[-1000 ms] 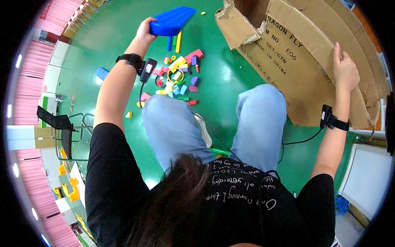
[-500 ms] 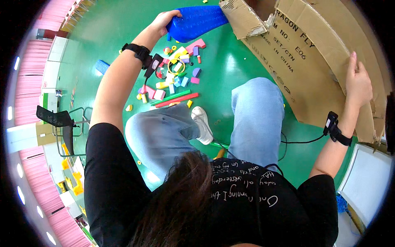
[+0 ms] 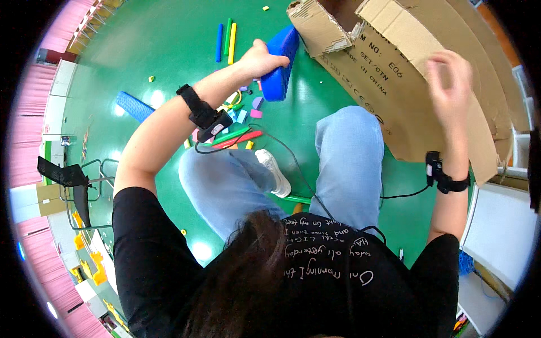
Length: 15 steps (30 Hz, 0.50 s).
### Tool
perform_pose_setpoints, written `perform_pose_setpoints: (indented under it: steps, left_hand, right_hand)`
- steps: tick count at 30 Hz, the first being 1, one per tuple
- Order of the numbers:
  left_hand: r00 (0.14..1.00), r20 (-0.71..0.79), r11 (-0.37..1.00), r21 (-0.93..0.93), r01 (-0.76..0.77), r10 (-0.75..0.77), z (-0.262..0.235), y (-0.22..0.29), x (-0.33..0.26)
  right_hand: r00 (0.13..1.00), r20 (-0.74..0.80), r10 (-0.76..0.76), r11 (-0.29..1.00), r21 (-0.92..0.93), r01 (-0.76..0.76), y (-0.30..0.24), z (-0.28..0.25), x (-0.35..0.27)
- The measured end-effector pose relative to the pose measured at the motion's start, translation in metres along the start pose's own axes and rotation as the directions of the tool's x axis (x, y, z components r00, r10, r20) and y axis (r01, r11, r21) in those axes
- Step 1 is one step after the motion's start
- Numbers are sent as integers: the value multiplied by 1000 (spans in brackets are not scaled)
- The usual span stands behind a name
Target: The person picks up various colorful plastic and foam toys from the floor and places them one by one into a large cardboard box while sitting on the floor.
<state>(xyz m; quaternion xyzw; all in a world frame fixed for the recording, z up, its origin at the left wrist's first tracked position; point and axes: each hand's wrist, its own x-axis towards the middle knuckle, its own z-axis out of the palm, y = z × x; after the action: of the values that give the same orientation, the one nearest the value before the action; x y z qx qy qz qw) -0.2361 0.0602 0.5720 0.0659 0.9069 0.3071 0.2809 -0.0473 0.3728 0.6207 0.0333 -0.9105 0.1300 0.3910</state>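
The person wears a black T-shirt (image 3: 338, 281) with white handwriting print, light blue jeans (image 3: 344, 163), white shoes (image 3: 276, 172), and black wristbands (image 3: 200, 112) with thin black cables (image 3: 293, 163) on both wrists.

A blue ridged strip (image 3: 134, 106) is seen at nine o'clock, three coloured sticks (image 3: 225, 39) at twelve, on the green floor (image 3: 152, 50).

Glossy green floor (image 3: 152, 50), pink wall panels (image 3: 28, 129), perhaps a black chair (image 3: 70, 180)
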Motion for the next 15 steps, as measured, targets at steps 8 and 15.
perform_pose_setpoints:
  steps: [8,15]
  left_hand:
    - [976,184,883,-469,-21,121,36,48,-32]
    - [926,310,717,-694,64,217,46,78,-47]
  right_hand:
    - [740,672,-35,830,432,-353,-115,74,0]
    - [672,673,310,731,284,-621,-111,79,-2]
